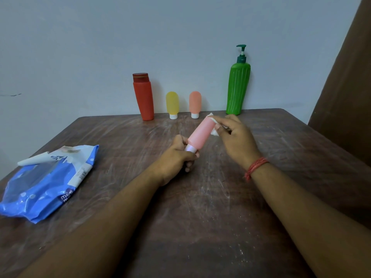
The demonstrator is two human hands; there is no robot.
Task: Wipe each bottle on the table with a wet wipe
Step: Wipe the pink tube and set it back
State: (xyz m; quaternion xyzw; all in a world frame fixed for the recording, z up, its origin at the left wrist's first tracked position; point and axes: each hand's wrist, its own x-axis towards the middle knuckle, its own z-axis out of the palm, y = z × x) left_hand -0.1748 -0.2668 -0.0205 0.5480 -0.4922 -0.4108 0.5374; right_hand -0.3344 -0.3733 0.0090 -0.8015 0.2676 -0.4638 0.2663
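My left hand (176,157) grips a pink bottle (200,135) by its white cap end, holding it tilted above the table with its rounded end pointing away to the right. My right hand (234,135) presses a white wet wipe (214,125) against the bottle's far end. Along the back edge stand a red bottle (143,97), a small yellow bottle (172,104), a small orange bottle (195,103) and a tall green pump bottle (238,88), all upright.
A blue wet wipe pack (44,183) lies at the left of the brown table (200,197), its flap open with a white wipe sticking out. A plain wall runs behind the bottles. A brown surface rises at the right edge.
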